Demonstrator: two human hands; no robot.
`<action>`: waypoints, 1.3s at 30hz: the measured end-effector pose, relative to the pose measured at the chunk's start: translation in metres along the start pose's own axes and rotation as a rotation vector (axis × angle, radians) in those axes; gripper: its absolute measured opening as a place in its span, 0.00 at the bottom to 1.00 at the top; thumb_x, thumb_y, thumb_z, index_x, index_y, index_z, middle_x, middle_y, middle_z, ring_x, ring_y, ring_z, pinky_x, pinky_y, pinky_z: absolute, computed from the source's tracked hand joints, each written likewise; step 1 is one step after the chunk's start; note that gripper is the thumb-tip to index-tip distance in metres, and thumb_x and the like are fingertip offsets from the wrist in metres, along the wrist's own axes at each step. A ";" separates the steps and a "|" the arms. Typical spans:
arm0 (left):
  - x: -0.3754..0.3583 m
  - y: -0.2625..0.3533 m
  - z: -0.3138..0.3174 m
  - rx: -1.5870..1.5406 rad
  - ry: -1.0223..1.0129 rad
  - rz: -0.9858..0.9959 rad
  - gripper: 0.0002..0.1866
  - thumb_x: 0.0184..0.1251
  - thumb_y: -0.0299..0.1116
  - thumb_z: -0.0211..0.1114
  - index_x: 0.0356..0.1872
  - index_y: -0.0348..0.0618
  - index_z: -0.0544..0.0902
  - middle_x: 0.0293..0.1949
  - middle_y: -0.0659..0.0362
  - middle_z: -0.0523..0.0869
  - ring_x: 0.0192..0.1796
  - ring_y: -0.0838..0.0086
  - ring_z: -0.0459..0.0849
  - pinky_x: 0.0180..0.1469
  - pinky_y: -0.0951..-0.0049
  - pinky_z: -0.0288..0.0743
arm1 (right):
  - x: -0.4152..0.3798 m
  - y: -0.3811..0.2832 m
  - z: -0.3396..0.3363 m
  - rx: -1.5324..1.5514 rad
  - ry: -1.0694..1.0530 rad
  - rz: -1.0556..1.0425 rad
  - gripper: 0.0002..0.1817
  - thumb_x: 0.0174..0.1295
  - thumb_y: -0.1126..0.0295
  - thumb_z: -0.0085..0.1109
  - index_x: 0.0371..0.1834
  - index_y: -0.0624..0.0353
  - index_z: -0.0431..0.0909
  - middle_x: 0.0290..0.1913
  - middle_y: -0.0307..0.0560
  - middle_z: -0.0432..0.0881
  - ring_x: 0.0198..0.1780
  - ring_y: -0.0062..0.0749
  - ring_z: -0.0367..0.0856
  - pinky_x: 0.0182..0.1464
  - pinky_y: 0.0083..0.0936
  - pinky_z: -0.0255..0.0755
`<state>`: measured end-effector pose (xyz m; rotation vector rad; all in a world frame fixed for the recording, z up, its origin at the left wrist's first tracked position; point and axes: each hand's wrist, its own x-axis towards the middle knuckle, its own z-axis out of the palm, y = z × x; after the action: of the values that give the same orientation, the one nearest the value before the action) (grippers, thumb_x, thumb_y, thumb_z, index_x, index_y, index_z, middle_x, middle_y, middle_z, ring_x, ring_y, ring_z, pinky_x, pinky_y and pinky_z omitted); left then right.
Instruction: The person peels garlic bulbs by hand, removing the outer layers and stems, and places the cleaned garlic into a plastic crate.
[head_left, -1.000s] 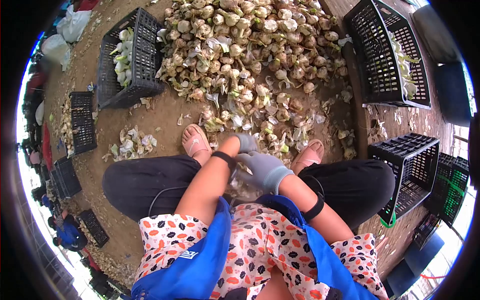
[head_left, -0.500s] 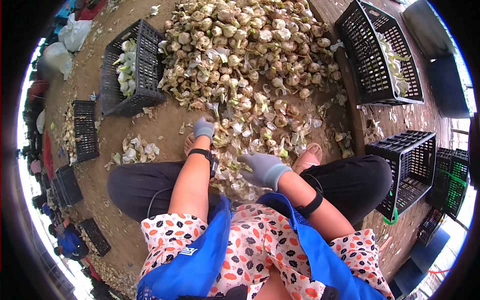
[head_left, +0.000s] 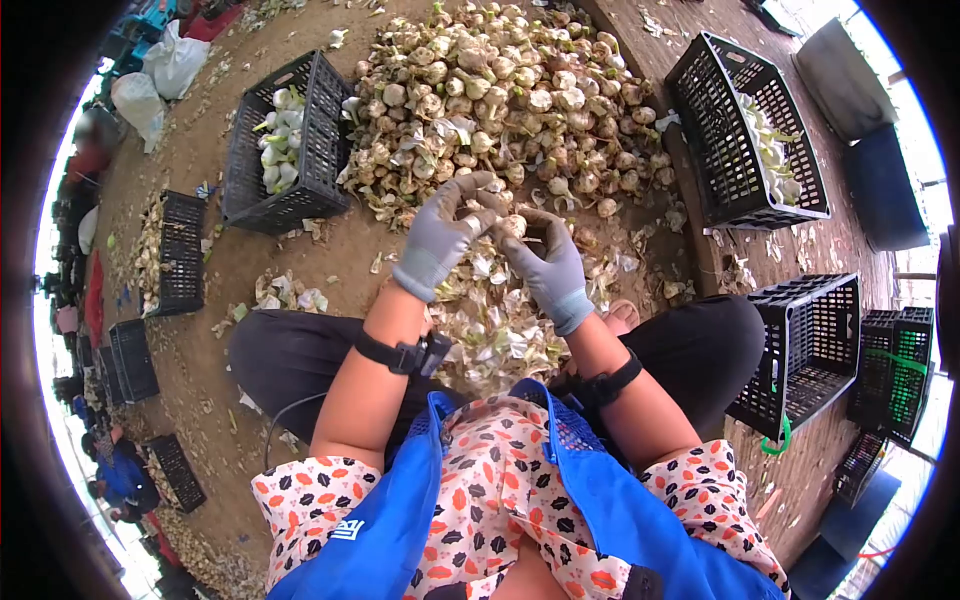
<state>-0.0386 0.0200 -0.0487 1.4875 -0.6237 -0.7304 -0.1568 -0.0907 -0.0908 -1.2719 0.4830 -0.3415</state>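
Observation:
Both my hands wear grey gloves with soiled fingertips and are raised in front of the garlic pile. A whitish garlic bulb (head_left: pixel 514 226) sits between them at the fingertips. My right hand (head_left: pixel 550 268) is closed on it, thumb on the near side and bent fingers on the far side. My left hand (head_left: pixel 440 238) has its fingers curled, the thumb and a fingertip pressed at the bulb's left side; exactly what they pinch is partly hidden. Beyond them lies a large heap of unpeeled garlic bulbs (head_left: pixel 490 85). Loose papery skins (head_left: pixel 490 340) cover the ground beneath my hands.
A black crate (head_left: pixel 330 130) with peeled white bulbs stands left of the heap. Another crate (head_left: pixel 715 140) with white bulbs is at the right on a wooden board (head_left: pixel 655 60). More black crates (head_left: pixel 800 345) stand by my right knee. People sit far left.
Both hands have moved forward and up from the ground by my feet and come together. A garlic bulb now shows between them. The view has shifted slightly.

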 end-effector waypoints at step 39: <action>-0.044 0.004 0.035 -0.460 0.088 -0.002 0.32 0.68 0.26 0.59 0.70 0.37 0.57 0.54 0.52 0.80 0.51 0.76 0.80 0.55 0.78 0.74 | -0.018 -0.029 -0.006 -0.673 0.056 -0.931 0.25 0.38 0.81 0.67 0.41 0.52 0.70 0.41 0.51 0.73 0.40 0.47 0.76 0.39 0.35 0.74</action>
<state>-0.0935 0.0311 -0.0414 1.0875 -0.3554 -0.7469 -0.1749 -0.0942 -0.0612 -2.1138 -0.0019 -1.0549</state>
